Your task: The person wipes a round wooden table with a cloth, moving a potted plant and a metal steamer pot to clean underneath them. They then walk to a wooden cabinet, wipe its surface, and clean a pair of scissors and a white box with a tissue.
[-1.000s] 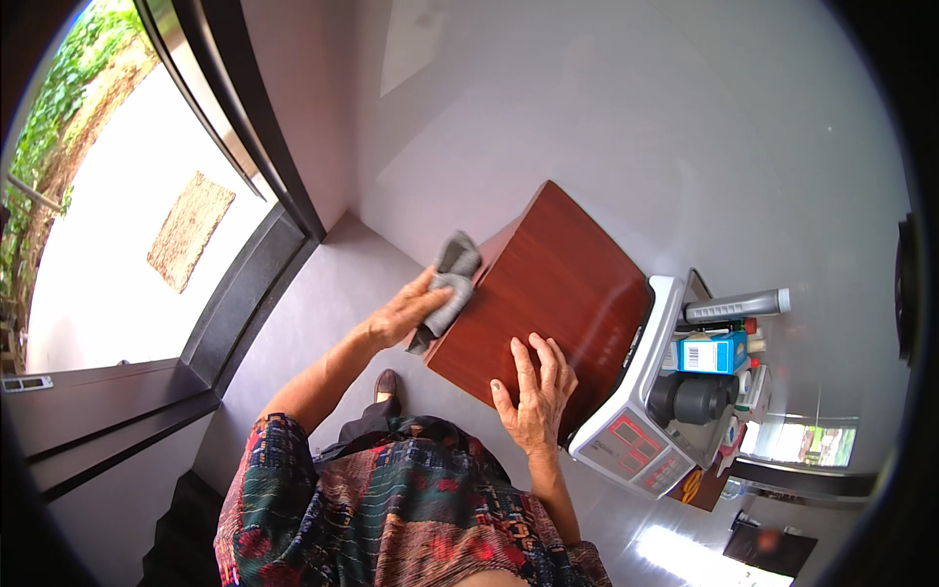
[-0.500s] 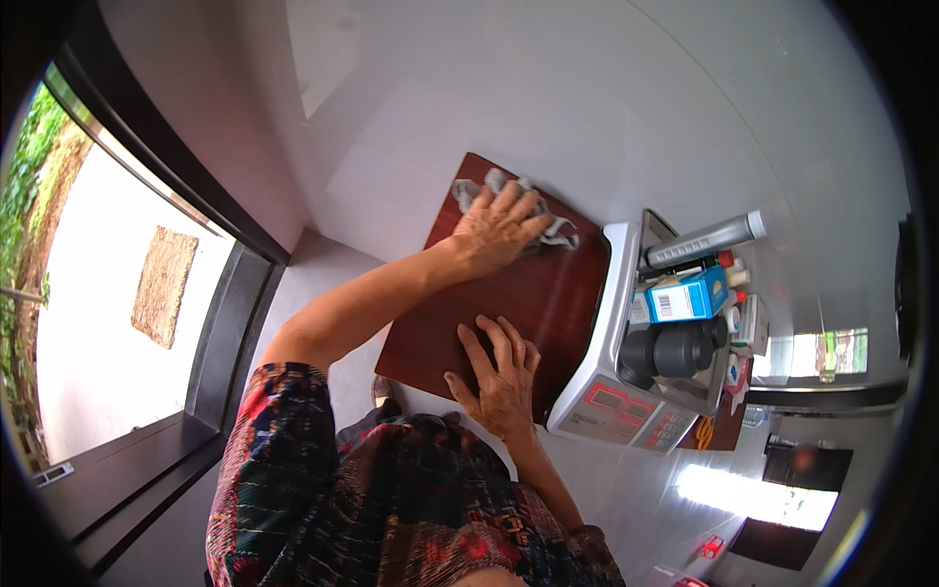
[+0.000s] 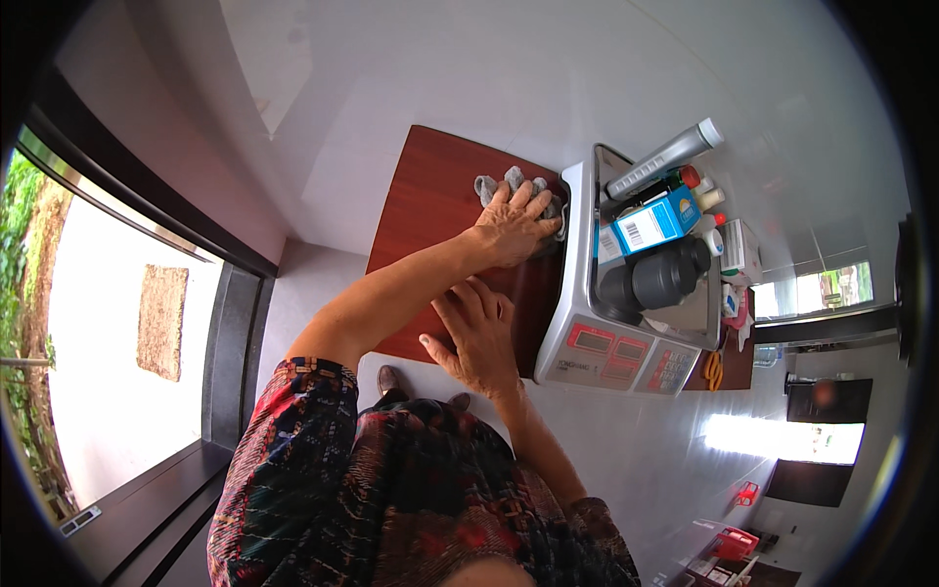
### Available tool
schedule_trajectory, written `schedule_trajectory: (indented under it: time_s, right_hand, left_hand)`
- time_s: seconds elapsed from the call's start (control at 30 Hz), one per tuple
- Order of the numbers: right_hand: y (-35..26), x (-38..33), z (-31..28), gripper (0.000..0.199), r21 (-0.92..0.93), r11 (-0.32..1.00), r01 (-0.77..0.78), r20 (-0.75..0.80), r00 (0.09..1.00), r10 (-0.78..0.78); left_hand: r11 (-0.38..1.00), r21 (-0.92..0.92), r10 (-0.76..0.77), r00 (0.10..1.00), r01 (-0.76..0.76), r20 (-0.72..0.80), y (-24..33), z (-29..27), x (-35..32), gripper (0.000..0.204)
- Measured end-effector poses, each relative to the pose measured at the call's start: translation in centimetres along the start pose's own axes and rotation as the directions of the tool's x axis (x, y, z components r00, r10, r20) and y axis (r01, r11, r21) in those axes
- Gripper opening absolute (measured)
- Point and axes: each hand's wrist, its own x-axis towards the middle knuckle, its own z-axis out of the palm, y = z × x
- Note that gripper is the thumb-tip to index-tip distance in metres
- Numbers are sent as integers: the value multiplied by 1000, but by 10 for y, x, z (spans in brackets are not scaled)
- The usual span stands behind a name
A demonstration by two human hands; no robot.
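Note:
My left hand (image 3: 515,232) presses a crumpled grey cloth (image 3: 485,187) onto the reddish-brown wooden tabletop (image 3: 419,196), close against the edge of a weighing scale. Its fingers reach over the cloth, and the palm hides part of it. Nearer to me, my right hand (image 3: 479,342) rests on the same tabletop with fingers apart and nothing in it. The left forearm passes above and covers some of its fingertips. To the right of both hands stands the silver-and-white scale (image 3: 585,230), with its red-framed display panel (image 3: 614,357) facing my side.
On the scale lie a blue-and-white box (image 3: 650,227), a grey tube (image 3: 665,161), a black bottle (image 3: 665,277) and several small bottles. Orange-handled scissors (image 3: 714,370) lie beyond it. A glossy wall (image 3: 469,68) borders the far side; a doorway with a dark frame (image 3: 230,333) is at left.
My left hand has slid the cloth rightward along the tabletop, up to the scale. My right hand stays on the tabletop. The whole view has shifted somewhat.

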Motion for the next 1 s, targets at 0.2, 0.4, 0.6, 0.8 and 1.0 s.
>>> schedule_trajectory:
  time_s: [0.2, 0.4, 0.6, 0.8, 1.0]
  right_hand:
    - [-1, -6, 0, 55, -45, 997, 57, -56, 997, -59]
    - [-6, -22, -1, 28, 52, 955, 292, -200, 940, -277]
    - [-37, -66, 8, 21, 287, 881, 376, -257, 916, -307]
    - [-47, -71, -33, 14, 332, 912, 240, -335, 934, -124]
    - [-45, -88, -18, 16, 441, 896, 47, -210, 976, 52]
  left_hand:
    - [982, -102, 171, 972, -156, 163, 12, -32, -42, 40]
    - [963, -205, 220, 950, -175, 223, 20, -50, -80, 38]
    - [937, -253, 284, 948, -242, 145, 34, -59, -135, 42]
    - [965, -177, 219, 968, -196, 123, 20, -95, -199, 52]
    - [998, -52, -23, 992, 30, 125, -19, -89, -196, 50]
